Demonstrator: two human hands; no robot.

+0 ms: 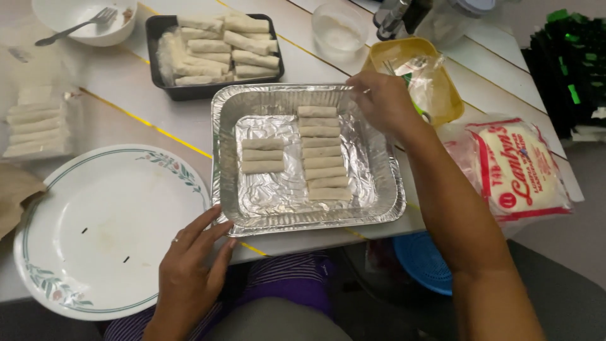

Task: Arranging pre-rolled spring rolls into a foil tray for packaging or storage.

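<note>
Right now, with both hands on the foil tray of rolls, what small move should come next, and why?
Probably fetch another roll from the black tray for the short row. The foil tray holds three rolls there against eight beside, the left hand steadies its corner, and the right hand looks empty.

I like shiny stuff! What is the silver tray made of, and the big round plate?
The silver tray looks like thin aluminium foil: shiny, crinkled, with a rolled rim. The round plate seems glazed ceramic: smooth, glossy white with a painted green and floral border, though it could be hard plastic.

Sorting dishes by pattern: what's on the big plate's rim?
Green bands with pink flowers, on the plate in the head view.
</note>
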